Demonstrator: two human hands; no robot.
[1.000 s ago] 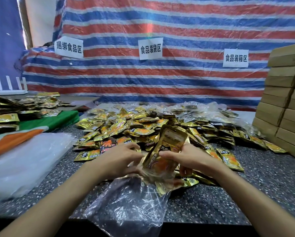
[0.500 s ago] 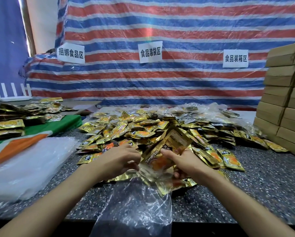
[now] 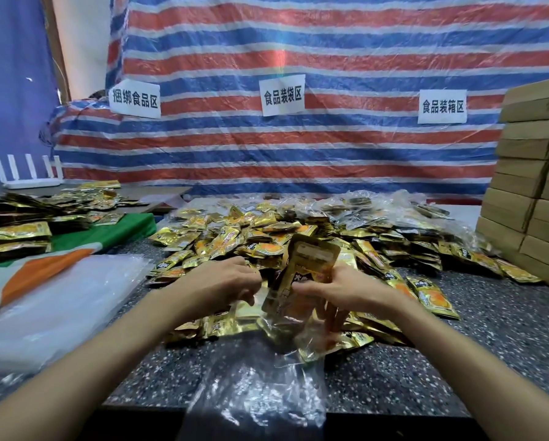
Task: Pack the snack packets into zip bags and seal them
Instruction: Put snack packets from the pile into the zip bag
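Gripping a stack of packets (image 3: 308,268) between its thumb and curled fingers, the right hand (image 3: 343,291) holds it upright, leaning slightly to the right. The lower end of the stack sits inside the mouth of the zip bag (image 3: 257,389). Just beside it, the left hand (image 3: 222,281) has its fingers curled and pinches the left rim of that mouth (the knuckles partly hide the pinch itself). The clear bag runs from both hands toward the near edge of the tabletop (image 3: 489,345) and hangs over it, crumpled and mostly flat.

Around and behind the hands, a loose pile of snack packets (image 3: 267,237), gold with orange print, covers the middle of the tabletop and reaches toward its far edge. Several filled bags (image 3: 381,211) lie on the far right part of the pile.

Along the left edge, a sheaf of clear plastic (image 3: 60,300) rests on a green, white and orange cloth (image 3: 85,246). Beyond it, near the far left corner, are flat bundles of packets (image 3: 15,232) and a white router (image 3: 28,178) with upright antennas.

Brown cardboard boxes (image 3: 534,192) are stacked high at the right edge. A red, white and blue striped tarp (image 3: 298,58) hangs behind the tabletop and carries three paper signs (image 3: 282,95).
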